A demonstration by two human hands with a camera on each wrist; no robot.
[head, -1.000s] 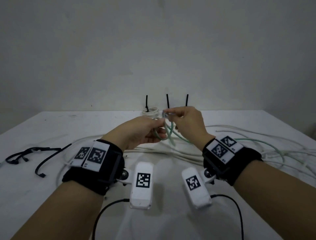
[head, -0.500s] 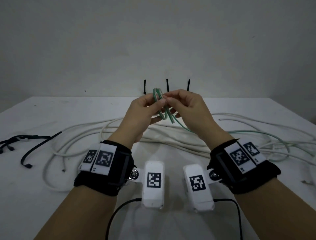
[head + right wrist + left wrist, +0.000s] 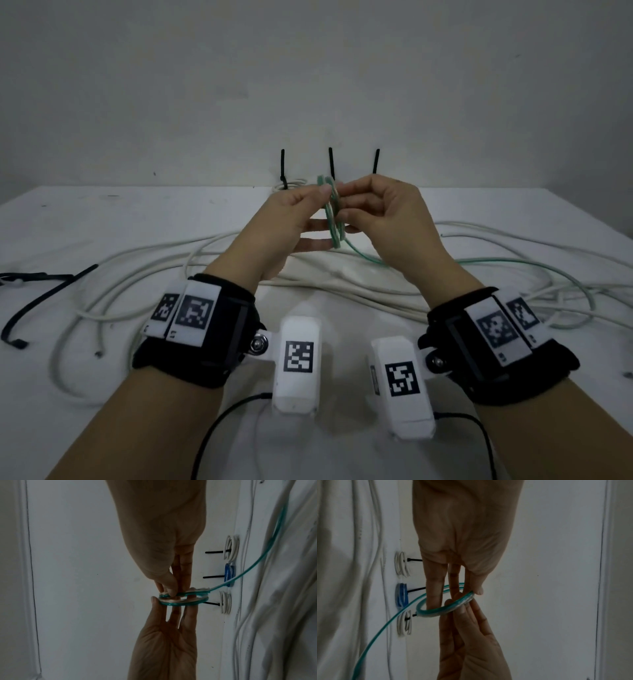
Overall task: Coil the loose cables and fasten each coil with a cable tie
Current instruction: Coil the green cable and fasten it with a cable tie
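A thin green cable is wound into a small coil (image 3: 331,214) that stands upright between my hands above the table. My left hand (image 3: 320,205) pinches the coil's rim with the thumb, and its straight fingers pass through the ring (image 3: 443,611). My right hand (image 3: 344,202) pinches the newest loop at the top of the coil (image 3: 185,602) between thumb and fingertips. The loose rest of the green cable (image 3: 479,263) trails down to the right over the table. Loose white cables (image 3: 144,274) sprawl across the table under my hands.
Three tied coils stand at the back edge with black tie tails sticking up: a white one (image 3: 401,563), a blue one (image 3: 401,595) and another white one (image 3: 404,622). Spare black cable ties (image 3: 41,294) lie at the left. The white table (image 3: 102,212) meets a plain wall.
Both hands have lifted from just above the table. The small green loop has become an upright coil with more turns. Over the last half second the grips have barely changed.
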